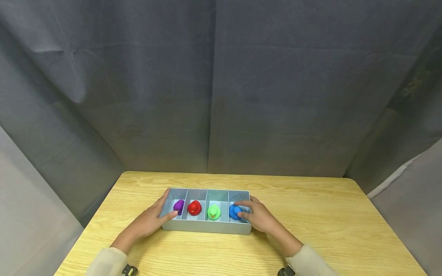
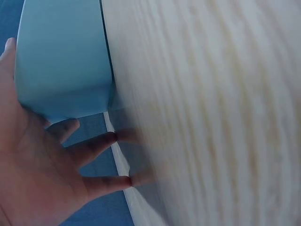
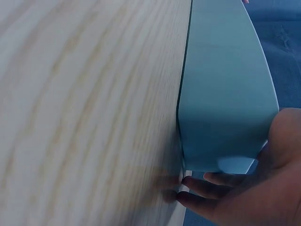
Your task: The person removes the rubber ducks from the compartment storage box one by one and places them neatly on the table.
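Observation:
A grey four-compartment box sits on the table, one small rubber duck in each compartment. From left to right, these are a purple duck, a red duck, a green duck and a blue duck. My left hand grips the box's left end, thumb over the near rim by the purple duck. In the left wrist view its other fingers spread below the box end. With thumb and index finger, my right hand pinches the blue duck; its remaining fingers lie outside the right end wall.
The wooden table extends around the box on all sides. Grey curtains hang behind its far edge, and light panels stand at both sides. Each wrist wears a dark strap device below a pale sleeve.

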Demonstrator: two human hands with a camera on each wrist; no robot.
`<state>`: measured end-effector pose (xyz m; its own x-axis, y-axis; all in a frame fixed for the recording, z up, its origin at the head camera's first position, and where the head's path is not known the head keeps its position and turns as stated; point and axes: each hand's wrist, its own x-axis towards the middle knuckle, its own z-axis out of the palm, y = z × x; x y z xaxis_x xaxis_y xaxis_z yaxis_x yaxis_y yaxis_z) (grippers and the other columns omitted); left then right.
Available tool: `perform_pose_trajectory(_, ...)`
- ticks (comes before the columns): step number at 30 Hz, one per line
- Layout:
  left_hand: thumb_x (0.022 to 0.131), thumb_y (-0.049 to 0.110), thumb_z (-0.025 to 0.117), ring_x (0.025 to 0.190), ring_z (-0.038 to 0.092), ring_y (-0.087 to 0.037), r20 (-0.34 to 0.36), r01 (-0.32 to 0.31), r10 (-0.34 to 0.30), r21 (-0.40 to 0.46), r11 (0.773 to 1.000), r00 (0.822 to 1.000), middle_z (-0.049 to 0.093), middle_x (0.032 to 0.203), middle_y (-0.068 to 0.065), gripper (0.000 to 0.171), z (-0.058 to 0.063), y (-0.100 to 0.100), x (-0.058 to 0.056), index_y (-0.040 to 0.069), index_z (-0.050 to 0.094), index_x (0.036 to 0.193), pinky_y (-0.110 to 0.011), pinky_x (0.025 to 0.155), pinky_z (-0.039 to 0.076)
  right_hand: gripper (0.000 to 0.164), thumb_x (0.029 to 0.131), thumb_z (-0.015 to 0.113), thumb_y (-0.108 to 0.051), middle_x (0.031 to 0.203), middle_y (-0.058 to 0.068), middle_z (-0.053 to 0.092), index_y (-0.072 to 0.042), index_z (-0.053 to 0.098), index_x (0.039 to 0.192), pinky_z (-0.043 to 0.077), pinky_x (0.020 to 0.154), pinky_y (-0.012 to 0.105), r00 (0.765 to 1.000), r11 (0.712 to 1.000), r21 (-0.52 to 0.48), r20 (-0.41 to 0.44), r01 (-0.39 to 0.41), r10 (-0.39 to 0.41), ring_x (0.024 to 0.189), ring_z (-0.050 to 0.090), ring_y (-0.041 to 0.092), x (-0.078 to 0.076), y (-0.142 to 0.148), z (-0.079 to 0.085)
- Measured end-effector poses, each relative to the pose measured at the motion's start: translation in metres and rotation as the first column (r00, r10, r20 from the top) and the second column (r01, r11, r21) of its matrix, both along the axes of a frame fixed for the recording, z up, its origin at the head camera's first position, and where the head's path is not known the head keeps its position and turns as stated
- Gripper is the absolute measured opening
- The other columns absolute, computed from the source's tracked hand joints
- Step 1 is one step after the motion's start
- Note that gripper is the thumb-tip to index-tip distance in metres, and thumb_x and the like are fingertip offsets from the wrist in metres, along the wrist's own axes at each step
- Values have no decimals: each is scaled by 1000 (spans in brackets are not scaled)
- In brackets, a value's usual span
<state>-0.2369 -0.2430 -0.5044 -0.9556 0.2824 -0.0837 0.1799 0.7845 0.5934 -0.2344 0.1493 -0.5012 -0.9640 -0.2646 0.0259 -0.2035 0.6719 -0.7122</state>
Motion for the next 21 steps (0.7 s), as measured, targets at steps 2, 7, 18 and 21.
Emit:
perform_pose_trajectory(2,98,72,48,150,27,-50,2,-5,5,0,1000,1000,13,172,-16,94,-1,0,0,33,-4,167,-71,115,30,28,96,73,-11,152,29,45,-12,75,124,36,112,69,1000,1000,-6,2,7,-6,140,44,52,0,-1,0)
perform_pose_trajectory(7,98,71,48,152,24,-49,10,-9,8,14,1000,1000,11,172,-15,94,-2,1,0,34,-4,167,-72,116,27,23,94,74,-9,150,28,48,-10,76,117,37,112,67,1000,1000,-7,10,26,-26,138,46,50,1,-2,0)
perform_pose_trajectory(18,101,63,53,153,19,-48,12,12,-13,79,997,1000,7,173,-15,94,-6,3,-1,29,-5,167,-70,119,22,17,95,73,-7,150,27,48,-12,75,111,36,113,68,997,998,-17,43,65,-64,139,45,50,3,-3,0)
perform_pose_trajectory(21,101,61,55,154,18,-47,24,13,-16,111,994,1000,6,173,-15,95,-6,3,-1,29,-5,167,-70,119,20,17,96,72,-6,150,27,47,-12,75,111,35,113,68,996,997,-24,48,73,-72,139,45,50,4,-3,0)
